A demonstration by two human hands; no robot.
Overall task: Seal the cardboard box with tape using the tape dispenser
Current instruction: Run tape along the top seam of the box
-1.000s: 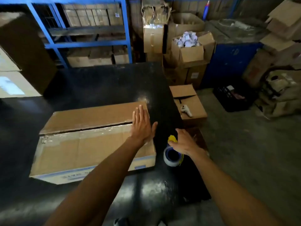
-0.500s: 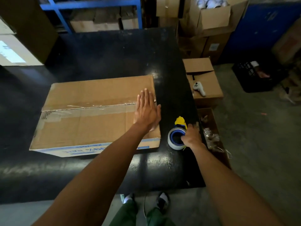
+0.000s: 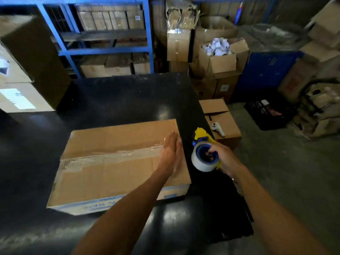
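Brown rectangular cardboard box [image 3: 117, 164] lies flat on the black bench [image 3: 128, 100], centre seam carrying clear tape. Left hand [image 3: 170, 153] open, fingers extended at the seam's right end. Right hand [image 3: 223, 157] closed around the yellow-and-blue tape dispenser [image 3: 204, 153], held just right of the box. Advice: press flaps flush, start tape over the edge, pull straight along seam.

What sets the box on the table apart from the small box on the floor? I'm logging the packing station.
The cardboard box is long and flat with its flaps closed; the small box is more compact, one flap raised. The left hand is at the first; a white device lies on the second. Both are brown cardboard.
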